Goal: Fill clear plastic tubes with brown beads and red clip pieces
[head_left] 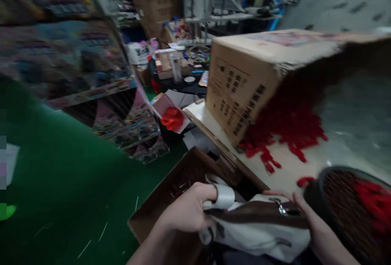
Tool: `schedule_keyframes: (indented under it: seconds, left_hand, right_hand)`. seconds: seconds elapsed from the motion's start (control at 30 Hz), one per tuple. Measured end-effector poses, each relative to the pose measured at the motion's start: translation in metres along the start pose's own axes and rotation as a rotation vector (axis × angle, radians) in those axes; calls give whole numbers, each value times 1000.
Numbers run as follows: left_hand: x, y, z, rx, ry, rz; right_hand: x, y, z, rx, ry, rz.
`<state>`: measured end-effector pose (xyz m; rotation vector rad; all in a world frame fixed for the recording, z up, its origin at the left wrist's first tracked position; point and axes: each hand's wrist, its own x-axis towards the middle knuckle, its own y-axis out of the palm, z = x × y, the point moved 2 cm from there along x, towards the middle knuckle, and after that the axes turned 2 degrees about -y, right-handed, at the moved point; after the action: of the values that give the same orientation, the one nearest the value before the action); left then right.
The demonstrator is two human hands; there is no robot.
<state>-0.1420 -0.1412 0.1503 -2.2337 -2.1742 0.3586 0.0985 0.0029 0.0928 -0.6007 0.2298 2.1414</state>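
A white bag [259,234] with a brown band and a silver zipper pull [282,210] lies low in front of me. My left hand [191,208] is closed at its left end, fingers curled in. A white band-like piece [224,196] shows at those fingers; whether it is a wrap or part of the bag I cannot tell. At the bag's right end, my right hand [317,226] grips the side, its fingers partly hidden behind the bag. Under my left arm is an open cardboard box [143,222] with small dark and red bits inside.
On the table [293,159] to the right, a tipped carton [241,89] spills red pieces [293,130]. Near my right hand stands a dark round tub [314,187] of brown and red pieces. Printed boxes [76,53] are stacked at left above the green floor [76,183].
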Motion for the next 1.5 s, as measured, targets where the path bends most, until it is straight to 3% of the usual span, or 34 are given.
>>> schedule_keyframes:
  seconds: [0.07,0.17,0.27,0.37,0.43,0.5,0.57,0.6,0.63,0.7,0.77,0.87,0.93,1.07,1.33,1.5]
  left_hand:
    - [24,31,9,-107,-1,24]
    - [57,74,29,-131,-11,53]
    - [78,107,51,-41,-35,209]
    - [82,128,70,-160,-99,343]
    - [76,132,76,-274,-152,231]
    - [66,130,73,-253,-149,-62]
    - [55,131,55,-99,-35,-389]
    - [49,136,42,-1,53,-492]
    - [46,147,28,102,152,-521]
    - [45,181,3,326,331,-349]
    - [52,227,-6,599,457,-43]
    - [73,281,9,1005,530,273]
    - [87,296,26,1172,534,401]
    - [100,289,37,1322,641,575]
    - [111,259,-1,1531,1005,715]
    - [106,245,-20,1579,1029,732]
  right_hand:
    - [-25,-39,-12,106,84,-59]
    - [-52,-81,-45,81,76,-202]
    - [-64,-104,-87,-149,15,-338]
    - [-75,-114,-124,-453,-102,-339]
    - [-85,-121,-142,-528,-166,-336]
    - [-98,-131,-155,-476,-190,-370]
    - [-109,-141,-165,-377,-198,-402]
    - [-112,-145,-169,-332,-205,-409]
    - [-115,-148,-172,-296,-217,-408]
    - [-117,-148,-177,-254,-255,-382]
    - [-115,-145,-181,-252,-310,-333]
    - [-112,-138,-185,-277,-384,-267]
    - [-111,-136,-186,-313,-426,-263]
    - [-110,-132,-180,-393,-494,-281]
    - [-113,-131,-138,-654,-602,-254]
    - [-127,-138,-114,-740,-605,-251]
